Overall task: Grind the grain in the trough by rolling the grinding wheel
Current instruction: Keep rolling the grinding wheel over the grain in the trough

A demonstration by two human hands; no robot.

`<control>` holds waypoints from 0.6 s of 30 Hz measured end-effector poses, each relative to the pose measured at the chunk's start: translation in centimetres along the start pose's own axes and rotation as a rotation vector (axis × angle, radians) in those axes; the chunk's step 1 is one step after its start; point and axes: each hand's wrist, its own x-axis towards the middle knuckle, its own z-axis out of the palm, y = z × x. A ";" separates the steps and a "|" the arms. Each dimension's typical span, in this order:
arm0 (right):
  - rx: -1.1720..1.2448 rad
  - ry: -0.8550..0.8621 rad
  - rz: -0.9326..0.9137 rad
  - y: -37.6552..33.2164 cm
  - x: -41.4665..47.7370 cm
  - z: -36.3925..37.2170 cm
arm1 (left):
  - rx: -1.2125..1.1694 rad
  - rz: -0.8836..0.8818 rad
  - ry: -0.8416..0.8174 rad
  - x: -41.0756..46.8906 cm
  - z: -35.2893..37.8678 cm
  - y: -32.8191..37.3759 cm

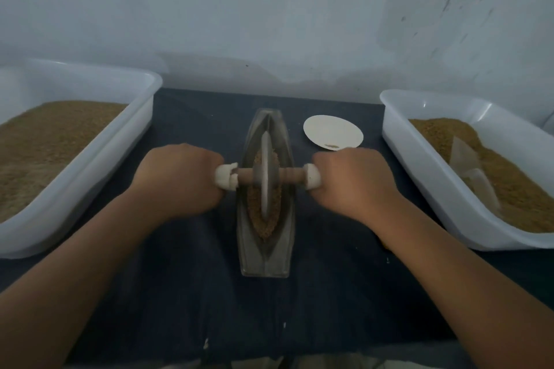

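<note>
A boat-shaped metal trough (265, 252) lies lengthwise on the dark cloth in front of me, with brown grain (254, 210) along its groove. A thin grey grinding wheel (265, 177) stands upright in the groove near the trough's middle. A wooden axle (287, 177) runs through it, with white wrapped handles at both ends. My left hand (177, 180) grips the left handle, and my right hand (356, 183) grips the right handle. Both forearms reach in from the bottom corners.
A large white tub (99, 165) full of brown grain sits at the left. Another white tub (419, 171) with grain and a clear scoop stands at the right. A small white dish (329, 129) lies behind my right hand. A pale wall rises right behind the table.
</note>
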 end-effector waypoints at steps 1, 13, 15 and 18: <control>0.015 0.011 -0.013 0.0 -1.0 -0.1 | 0.017 0.029 0.019 -0.6 -0.1 0.0; 0.028 0.037 0.188 0.9 4.2 3.9 | 0.107 -0.001 0.001 6.0 -0.5 0.8; 0.022 0.037 0.154 0.7 3.2 3.4 | 0.085 -0.001 -0.029 5.0 -0.7 0.8; 0.010 0.063 0.060 0.4 0.4 1.8 | 0.076 0.020 -0.064 2.2 -0.6 0.3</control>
